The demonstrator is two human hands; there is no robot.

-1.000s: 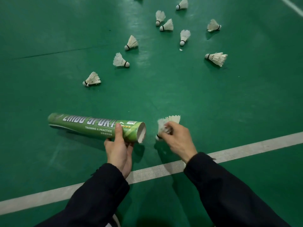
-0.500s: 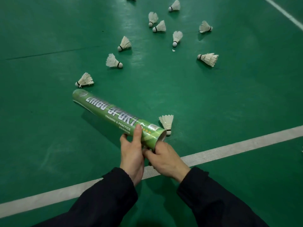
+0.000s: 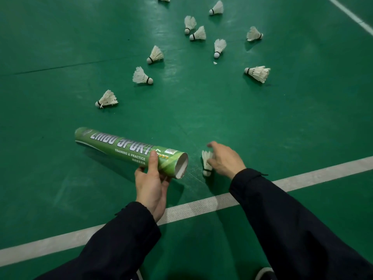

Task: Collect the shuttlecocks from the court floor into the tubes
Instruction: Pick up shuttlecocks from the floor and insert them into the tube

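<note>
- glossy green court floor (image 3: 60,47) fills the whole frame, soft sheen near top centre
- white painted line (image 3: 323,170) crosses the lower half, another white line (image 3: 351,15) upper right
- thin dark seam (image 3: 70,66) upper left

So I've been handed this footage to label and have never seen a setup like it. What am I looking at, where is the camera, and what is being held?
There is no machine here. A person wears a wide-angle camera on the head, looking down at their own two hands in dark sleeves. The surface is a green court floor with a white line across it. The left hand grips a green cardboard shuttlecock tube near its open end. The right hand reaches with relaxed fingers to a shuttlecock beside that opening; whether it touches it is unclear. About ten more white shuttlecocks lie scattered farther away on the floor.
</note>
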